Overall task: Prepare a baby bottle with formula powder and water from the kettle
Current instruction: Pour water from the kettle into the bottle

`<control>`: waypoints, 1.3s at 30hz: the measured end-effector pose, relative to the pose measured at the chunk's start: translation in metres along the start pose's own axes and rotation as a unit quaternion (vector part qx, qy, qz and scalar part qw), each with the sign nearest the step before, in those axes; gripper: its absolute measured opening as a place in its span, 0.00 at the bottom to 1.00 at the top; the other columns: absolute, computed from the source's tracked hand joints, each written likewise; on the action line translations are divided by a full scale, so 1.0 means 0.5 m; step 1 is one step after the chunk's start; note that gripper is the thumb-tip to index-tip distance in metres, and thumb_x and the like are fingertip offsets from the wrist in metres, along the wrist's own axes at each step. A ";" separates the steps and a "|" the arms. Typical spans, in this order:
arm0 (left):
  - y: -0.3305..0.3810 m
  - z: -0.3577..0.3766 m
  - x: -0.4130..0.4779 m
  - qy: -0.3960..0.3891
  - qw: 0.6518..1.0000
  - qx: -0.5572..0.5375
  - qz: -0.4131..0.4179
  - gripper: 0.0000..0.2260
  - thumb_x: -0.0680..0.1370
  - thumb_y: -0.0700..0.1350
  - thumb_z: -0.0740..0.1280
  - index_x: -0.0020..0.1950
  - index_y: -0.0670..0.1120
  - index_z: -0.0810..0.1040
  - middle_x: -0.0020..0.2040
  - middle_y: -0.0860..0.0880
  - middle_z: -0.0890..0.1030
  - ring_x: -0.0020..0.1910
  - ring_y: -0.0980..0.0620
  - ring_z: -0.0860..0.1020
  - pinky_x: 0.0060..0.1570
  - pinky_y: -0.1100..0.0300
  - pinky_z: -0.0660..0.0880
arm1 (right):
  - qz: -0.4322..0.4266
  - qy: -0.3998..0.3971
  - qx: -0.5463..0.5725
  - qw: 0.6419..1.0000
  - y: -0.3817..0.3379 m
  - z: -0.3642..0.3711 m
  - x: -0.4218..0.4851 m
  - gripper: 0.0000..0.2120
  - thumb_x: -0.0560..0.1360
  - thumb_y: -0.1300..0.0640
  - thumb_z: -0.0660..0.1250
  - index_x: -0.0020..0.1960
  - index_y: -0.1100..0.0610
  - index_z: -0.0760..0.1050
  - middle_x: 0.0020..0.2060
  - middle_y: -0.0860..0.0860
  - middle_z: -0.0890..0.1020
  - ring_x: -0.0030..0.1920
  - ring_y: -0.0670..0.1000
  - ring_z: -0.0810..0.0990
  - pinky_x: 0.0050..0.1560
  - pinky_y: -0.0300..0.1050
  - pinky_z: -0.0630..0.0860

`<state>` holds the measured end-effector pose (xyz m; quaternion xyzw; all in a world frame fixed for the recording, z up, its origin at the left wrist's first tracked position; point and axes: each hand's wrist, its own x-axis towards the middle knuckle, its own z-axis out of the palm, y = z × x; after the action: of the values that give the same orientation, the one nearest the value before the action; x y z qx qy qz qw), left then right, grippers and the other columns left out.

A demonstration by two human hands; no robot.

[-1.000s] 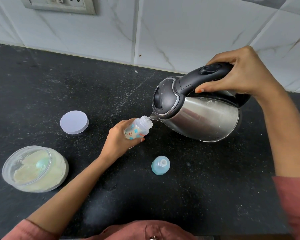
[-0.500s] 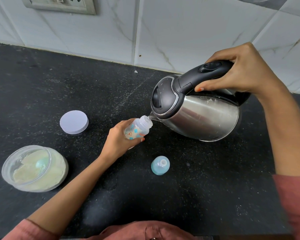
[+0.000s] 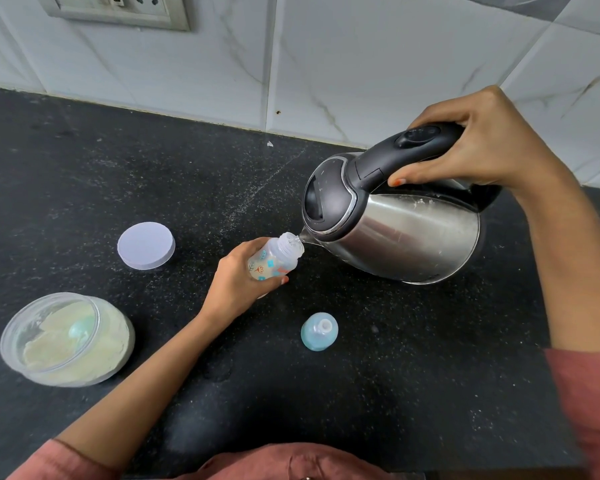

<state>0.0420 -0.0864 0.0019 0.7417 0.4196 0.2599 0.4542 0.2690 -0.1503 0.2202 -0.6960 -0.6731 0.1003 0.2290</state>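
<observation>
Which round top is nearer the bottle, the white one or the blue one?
The blue teat cap, just below the bottle. The white jar lid lies farther left.

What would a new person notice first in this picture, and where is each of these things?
First, the tilted steel kettle at centre right, held by the right hand, its spout at the mouth of the small baby bottle in the left hand. Next, the open tub of pale powder at lower left.
</observation>
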 end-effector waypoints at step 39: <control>-0.011 0.013 -0.003 0.007 1.000 -0.014 0.001 0.27 0.65 0.43 0.77 0.61 0.50 0.73 0.57 0.54 0.77 0.56 0.58 0.72 0.46 0.74 0.66 | -0.045 -0.026 -0.026 0.998 -0.012 -0.015 0.005 0.22 0.53 0.34 0.70 0.38 0.49 0.78 0.31 0.54 0.81 0.36 0.57 0.78 0.40 0.54 0.74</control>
<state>0.0443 -0.0892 -0.0060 0.7341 0.4182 0.2714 0.4610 0.2671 -0.1493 0.2300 -0.6677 -0.7120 0.0900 0.1978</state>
